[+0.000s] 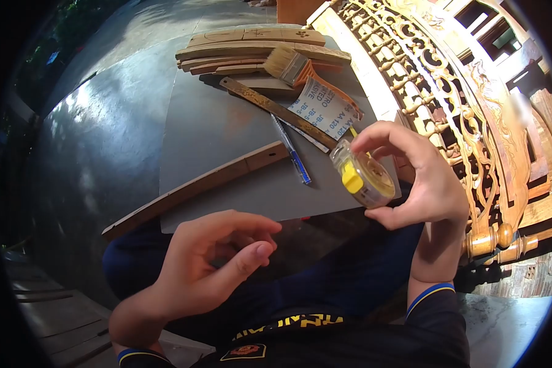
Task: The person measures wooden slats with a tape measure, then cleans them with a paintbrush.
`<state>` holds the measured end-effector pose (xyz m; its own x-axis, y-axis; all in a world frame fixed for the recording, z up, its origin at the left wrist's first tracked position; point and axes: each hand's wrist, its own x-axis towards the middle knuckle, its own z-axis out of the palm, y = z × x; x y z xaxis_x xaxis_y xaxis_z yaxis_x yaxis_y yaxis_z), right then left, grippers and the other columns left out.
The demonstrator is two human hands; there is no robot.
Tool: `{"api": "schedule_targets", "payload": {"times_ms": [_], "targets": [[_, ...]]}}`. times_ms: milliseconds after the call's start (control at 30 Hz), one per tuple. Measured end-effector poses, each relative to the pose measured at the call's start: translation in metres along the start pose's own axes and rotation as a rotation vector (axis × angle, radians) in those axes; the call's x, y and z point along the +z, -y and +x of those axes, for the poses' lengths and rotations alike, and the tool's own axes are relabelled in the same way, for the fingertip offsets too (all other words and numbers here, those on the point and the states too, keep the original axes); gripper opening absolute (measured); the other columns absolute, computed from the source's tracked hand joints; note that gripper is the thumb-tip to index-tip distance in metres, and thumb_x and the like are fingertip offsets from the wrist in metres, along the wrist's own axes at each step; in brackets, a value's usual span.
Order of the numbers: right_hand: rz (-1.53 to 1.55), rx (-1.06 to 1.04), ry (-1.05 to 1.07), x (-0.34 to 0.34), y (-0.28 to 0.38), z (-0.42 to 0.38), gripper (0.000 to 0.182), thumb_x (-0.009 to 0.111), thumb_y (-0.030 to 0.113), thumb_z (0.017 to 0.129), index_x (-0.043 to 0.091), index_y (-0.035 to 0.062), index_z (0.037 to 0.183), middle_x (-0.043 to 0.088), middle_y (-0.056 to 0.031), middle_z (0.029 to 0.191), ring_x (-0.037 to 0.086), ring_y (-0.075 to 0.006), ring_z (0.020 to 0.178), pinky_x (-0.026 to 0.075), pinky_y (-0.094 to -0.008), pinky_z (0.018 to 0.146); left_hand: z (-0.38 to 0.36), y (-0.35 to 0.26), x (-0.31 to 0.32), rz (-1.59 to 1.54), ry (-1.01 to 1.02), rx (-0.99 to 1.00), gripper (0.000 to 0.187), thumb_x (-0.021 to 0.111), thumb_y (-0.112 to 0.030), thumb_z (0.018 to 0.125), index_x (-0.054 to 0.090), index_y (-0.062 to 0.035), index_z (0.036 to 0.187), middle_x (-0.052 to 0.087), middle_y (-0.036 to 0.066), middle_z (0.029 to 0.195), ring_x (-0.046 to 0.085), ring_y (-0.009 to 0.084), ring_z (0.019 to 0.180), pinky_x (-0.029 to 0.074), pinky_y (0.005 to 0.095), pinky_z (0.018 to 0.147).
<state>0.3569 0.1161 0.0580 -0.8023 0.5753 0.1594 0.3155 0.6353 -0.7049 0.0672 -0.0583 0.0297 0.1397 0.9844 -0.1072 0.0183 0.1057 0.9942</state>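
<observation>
Between the thumb and fingers of my right hand [420, 175] is a clear-cased tape measure [371, 181] with a yellow button, raised over the grey board's right edge. My left hand [218, 264] hangs in front of the board, fingers curled but apart from the thumb, holding nothing. Just beyond it a curved wooden strip [208, 181] lies across the grey board [239, 132]. A blue pen [295, 156] rests near the strip's right end. Behind the tape measure a worn metal ruler [279, 110] lies slanted, partly over a printed sandpaper sheet [322, 107].
Several cut wooden pieces [245, 52] are stacked at the board's far side. A paintbrush [291, 67] with an orange handle leans there. Carved wooden furniture [448, 92] with turned spindles stands close on the right. Grey floor [98, 135] stretches to the left.
</observation>
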Motion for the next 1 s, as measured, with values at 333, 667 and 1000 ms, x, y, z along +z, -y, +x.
{"api": "schedule_targets", "payload": {"times_ms": [333,667,1000], "targets": [[0.054,-0.233,0.269,0.042,-0.010,0.047,0.071,0.081,0.003,0.069,0.054,0.0057,0.135,0.062,-0.0154,0.125,0.065,-0.0374,0.120,0.053,-0.0450,0.105,0.062,0.026,-0.004,-0.173,-0.047,-0.091,0.040,0.074,-0.016,0.105,0.059,0.0002,0.138,0.067,0.010,0.135,0.071,0.0138,0.116,0.065,0.0310,0.085],[-0.194,-0.397,0.162,0.062,-0.026,0.049,0.049,0.075,0.007,0.071,0.054,0.0058,0.114,0.060,-0.0131,0.102,0.061,-0.0390,0.100,0.048,-0.0463,0.088,0.057,0.044,0.008,-0.174,-0.079,-0.172,0.019,0.077,-0.011,0.102,0.066,0.0020,0.111,0.074,0.007,0.098,0.077,0.0151,0.090,0.065,0.0292,0.076],[-0.217,-0.456,0.106,0.073,-0.014,0.047,0.044,0.076,0.007,0.072,0.052,0.0054,0.109,0.059,-0.0147,0.100,0.061,-0.0384,0.098,0.047,-0.0463,0.083,0.050,0.044,0.011,-0.148,-0.230,-0.182,0.023,0.077,-0.012,0.103,0.069,0.0056,0.116,0.075,0.009,0.104,0.078,0.0163,0.090,0.066,0.0290,0.075]]}}
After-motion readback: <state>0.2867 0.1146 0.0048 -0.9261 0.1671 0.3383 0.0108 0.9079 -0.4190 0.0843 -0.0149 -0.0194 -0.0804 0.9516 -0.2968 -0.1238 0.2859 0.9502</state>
